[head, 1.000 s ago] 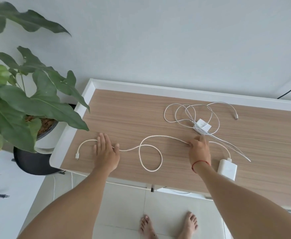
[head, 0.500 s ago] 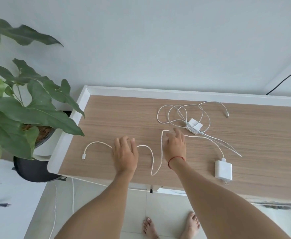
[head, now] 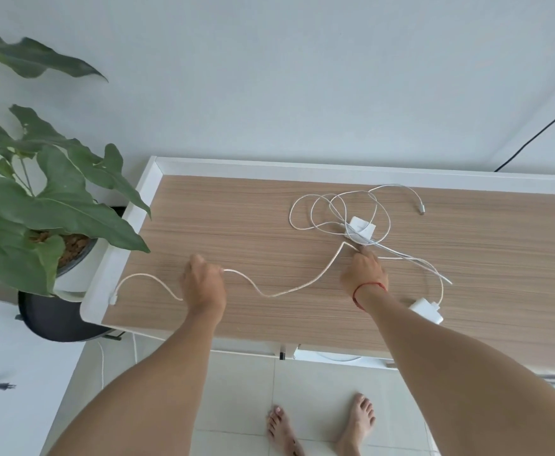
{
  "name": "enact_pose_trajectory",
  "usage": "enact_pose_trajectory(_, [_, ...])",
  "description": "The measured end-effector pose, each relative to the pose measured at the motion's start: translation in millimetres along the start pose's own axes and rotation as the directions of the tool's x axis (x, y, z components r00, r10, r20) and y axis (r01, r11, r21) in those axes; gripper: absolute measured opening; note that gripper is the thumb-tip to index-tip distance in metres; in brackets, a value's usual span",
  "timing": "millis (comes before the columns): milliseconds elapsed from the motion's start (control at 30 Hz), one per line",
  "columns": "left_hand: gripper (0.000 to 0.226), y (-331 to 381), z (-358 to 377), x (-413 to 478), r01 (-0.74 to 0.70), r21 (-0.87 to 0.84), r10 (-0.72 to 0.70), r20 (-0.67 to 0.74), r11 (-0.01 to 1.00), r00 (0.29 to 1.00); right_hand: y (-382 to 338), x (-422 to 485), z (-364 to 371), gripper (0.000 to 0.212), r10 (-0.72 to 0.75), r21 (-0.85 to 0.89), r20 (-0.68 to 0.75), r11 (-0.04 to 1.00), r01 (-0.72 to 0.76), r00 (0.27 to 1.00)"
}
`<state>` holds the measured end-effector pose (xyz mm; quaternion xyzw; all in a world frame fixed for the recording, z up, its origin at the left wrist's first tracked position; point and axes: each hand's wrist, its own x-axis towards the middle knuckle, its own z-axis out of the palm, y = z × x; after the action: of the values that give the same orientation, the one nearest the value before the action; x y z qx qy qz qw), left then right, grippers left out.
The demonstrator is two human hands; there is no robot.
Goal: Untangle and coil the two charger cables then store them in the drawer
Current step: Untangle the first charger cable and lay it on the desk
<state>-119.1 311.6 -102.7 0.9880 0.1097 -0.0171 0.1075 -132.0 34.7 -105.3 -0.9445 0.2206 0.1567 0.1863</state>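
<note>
White cable (head: pixel 282 289) strung across the wooden desk (head: pixel 236 209) near its front edge, left hand (head: pixel 204 284) closed on it, right hand (head: pixel 363 274) pinching it beside the tangle (head: pixel 338 209) toward the back edge.

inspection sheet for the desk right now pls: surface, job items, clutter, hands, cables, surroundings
Surface: wood-grain desk top with white raised rim; drawer under the front edge looks slightly open.
Job's things: long cable stretched between both hands, plug end at the left rim; tangled cable loops around small charger; second charger near the front edge, partly behind the right forearm.
Clutter: nothing seen.
Hands: left hand closed on the long cable; right hand pressing or pinching it beside the small charger.
Cables: black wire on the wall, far right.
Surroundings: potted plant left of the desk; tiled floor, bare feet.
</note>
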Motion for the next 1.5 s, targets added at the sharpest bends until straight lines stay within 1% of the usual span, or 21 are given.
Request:
enact_pose_trajectory(67, [0.033,9,-4,-3,-0.025,-0.029,0.025,0.000,0.999,1.000,-1,-2,-2,0.041,0.009,0.043,0.021,0.999,-0.010,1.000])
enact_pose_trajectory(133, [0.044,28,-6,-14,-0.118,-0.122,0.119,0.003,0.985,0.993,-3,-7,-2,0.034,-0.015,0.077,0.036,0.997,0.012,0.999])
enact_pose_trajectory(200, [0.042,45,-4,-27,-0.196,-0.247,0.203,0.006,0.949,0.979,-4,-9,1,0.029,-0.047,0.107,0.045,0.993,0.042,0.998])
enact_pose_trajectory(233, [0.039,52,-2,-32,-0.202,-0.296,0.220,0.030,0.934,0.975,-3,-9,3,0.027,-0.055,0.117,0.054,0.992,0.049,0.997])
enact_pose_trajectory(333, [0.046,62,6,-46,-0.181,-0.360,0.253,0.164,0.915,0.953,0,-14,1,0.020,-0.045,0.138,0.044,0.990,0.039,0.998])
enact_pose_trajectory(433, [0.062,62,16,-55,-0.158,-0.395,0.304,0.341,0.905,0.890,7,-25,-4,0.027,-0.035,0.139,-0.083,0.989,0.047,0.996])
enact_pose_trajectory(500, [0.065,64,21,-55,-0.130,-0.374,0.298,0.436,0.918,0.849,17,-30,-6,0.033,-0.047,0.119,-0.135,0.991,0.063,0.990])
enact_pose_trajectory(533, [0.063,67,23,-54,-0.128,-0.359,0.287,0.435,0.925,0.853,24,-31,-7,0.038,-0.062,0.108,-0.142,0.991,0.078,0.988])
enact_pose_trajectory(600, [0.055,80,24,-54,-0.170,-0.327,0.288,0.356,0.930,0.889,37,-32,-13,0.046,-0.087,0.093,-0.141,0.991,0.100,0.986])
enact_pose_trajectory(667, [0.049,100,22,-56,-0.169,-0.327,0.277,0.321,0.930,0.906,51,-34,-20,0.045,-0.090,0.074,-0.150,0.992,0.102,0.985])
enact_pose_trajectory(767, [0.046,138,17,-63,-0.101,-0.402,0.269,0.388,0.910,0.881,73,-39,-30,0.028,-0.036,0.006,-0.158,0.999,0.037,0.987])
enact_pose_trajectory(833, [0.045,164,18,-72,-0.083,-0.443,0.281,0.403,0.893,0.871,90,-43,-37,0.033,-0.043,-0.072,-0.096,0.997,0.036,0.994])
enact_pose_trajectory(933, [0.037,198,26,-87,-0.151,-0.387,0.299,0.358,0.910,0.885,118,-47,-43,0.045,-0.149,-0.140,0.047,0.978,0.154,0.988])
enact_pose_trajectory(1000, [0.032,219,34,-98,-0.180,-0.341,0.287,0.297,0.923,0.911,137,-48,-49,0.038,-0.223,-0.127,0.115,0.963,0.237,0.968])
enact_pose_trajectory(1067, [0.030,236,41,-106,-0.138,-0.316,0.222,0.249,0.939,0.943,156,-44,-55,0.028,-0.299,-0.097,0.148,0.944,0.315,0.943])
enact_pose_trajectory(1100, [0.029,243,45,-110,-0.111,-0.296,0.185,0.235,0.949,0.954,166,-41,-61,0.027,-0.328,-0.078,0.148,0.936,0.342,0.933])
enact_pose_trajectory(1200, [0.025,261,54,-116,-0.037,-0.192,0.084,0.244,0.981,0.966,203,-28,-80,0.039,-0.360,-0.044,0.110,0.930,0.366,0.927])
enact_pose_trajectory(1267, [0.023,271,60,-121,-0.001,-0.130,0.035,0.258,0.992,0.966,233,-19,-91,0.044,-0.382,-0.050,0.031,0.922,0.384,0.923])
enact_pose_trajectory(1333, [0.024,281,64,-126,-0.002,-0.088,0.024,0.253,0.996,0.967,260,-13,-98,0.048,-0.341,-0.075,-0.044,0.938,0.337,0.939])
enact_pose_trajectory(1400, [0.027,291,67,-133,-0.016,-0.064,0.030,0.233,0.998,0.972,283,-5,-104,0.042,-0.267,-0.056,-0.081,0.963,0.263,0.960])
enact_pose_trajectory(1500, [0.034,301,72,-138,-0.056,-0.047,0.063,0.183,0.997,0.981,308,8,-113,0.032,-0.222,0.033,-0.087,0.974,0.225,0.971])
